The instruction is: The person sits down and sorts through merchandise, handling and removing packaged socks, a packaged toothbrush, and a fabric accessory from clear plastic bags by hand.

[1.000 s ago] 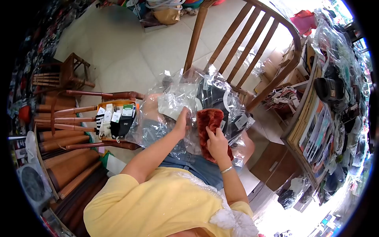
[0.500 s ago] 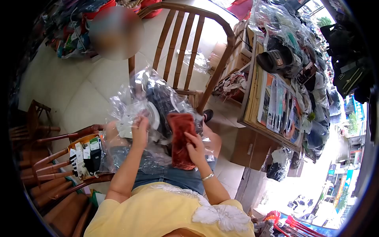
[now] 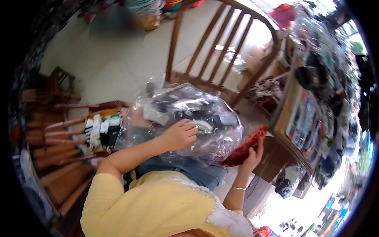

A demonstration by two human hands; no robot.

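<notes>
A large clear plastic bag (image 3: 225, 136) lies across my lap, with black, grey and white items inside that I cannot name exactly. My left hand (image 3: 181, 135) rests on top of the bag, its fingers curled and closed on the film. Off to the right side of my lap, my right hand (image 3: 251, 158) grips a red, fuzzy piece of folded cloth (image 3: 241, 152), thumb and fingers around its edge. The cloth is tilted, and its far end lies beside the bag.
A wooden chair (image 3: 213, 43) stands in front of my knees. On the right is a table (image 3: 281, 125) piled with plastic-wrapped goods. At left, a box of packaged socks or gloves (image 3: 103, 132) sits by wooden furniture (image 3: 59, 136). Cardboard boxes (image 3: 272, 156) are under the table.
My right hand has carried the red cloth from over the bag to its right side. My left hand has moved right, across the bag. The view has shifted, and the bag lies flatter.
</notes>
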